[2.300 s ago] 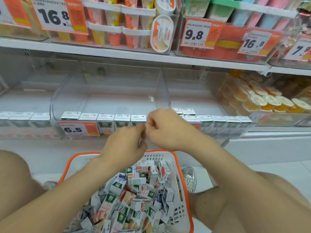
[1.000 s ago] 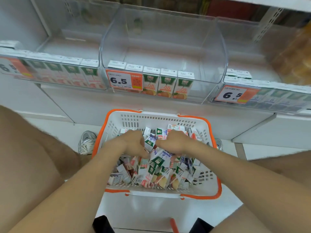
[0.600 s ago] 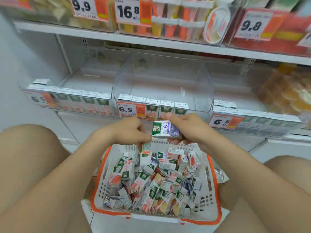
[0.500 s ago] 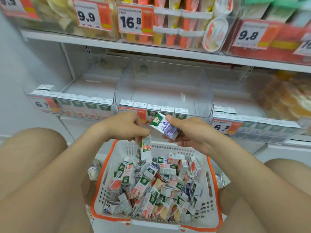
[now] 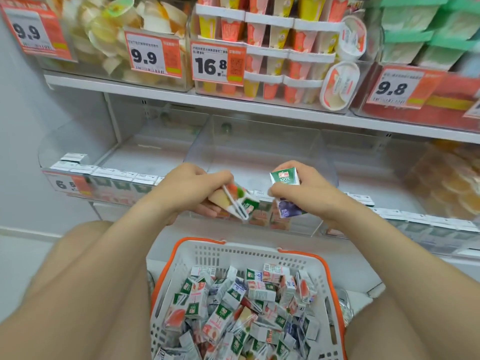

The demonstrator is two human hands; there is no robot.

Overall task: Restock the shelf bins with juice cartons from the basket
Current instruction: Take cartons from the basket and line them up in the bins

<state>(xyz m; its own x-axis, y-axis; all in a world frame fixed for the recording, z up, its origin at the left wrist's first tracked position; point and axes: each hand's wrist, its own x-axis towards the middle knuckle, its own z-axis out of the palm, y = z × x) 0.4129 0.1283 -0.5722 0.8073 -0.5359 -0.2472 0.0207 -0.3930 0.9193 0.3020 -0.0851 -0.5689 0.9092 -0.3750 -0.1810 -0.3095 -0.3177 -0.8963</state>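
My left hand (image 5: 185, 189) grips a small peach-and-green juice carton (image 5: 237, 201), tilted with its straw side up. My right hand (image 5: 307, 193) grips a green-topped purple juice carton (image 5: 284, 189), held roughly upright. Both hands hover in front of the clear middle shelf bin (image 5: 259, 149), whose front row holds a few cartons, partly hidden by my hands. Below stands the white basket with an orange rim (image 5: 233, 252), filled with several loose juice cartons (image 5: 241, 307).
Clear bins to the left (image 5: 85, 154) and right (image 5: 420, 224) carry rows of cartons along their fronts. The shelf above (image 5: 233, 105) holds cups and tubs behind orange price tags. My knees flank the basket on both sides.
Both hands went down into the basket and came up with a carton each. The left carton now lies tilted in my hand, the right one has turned upright, and the hands have moved apart.
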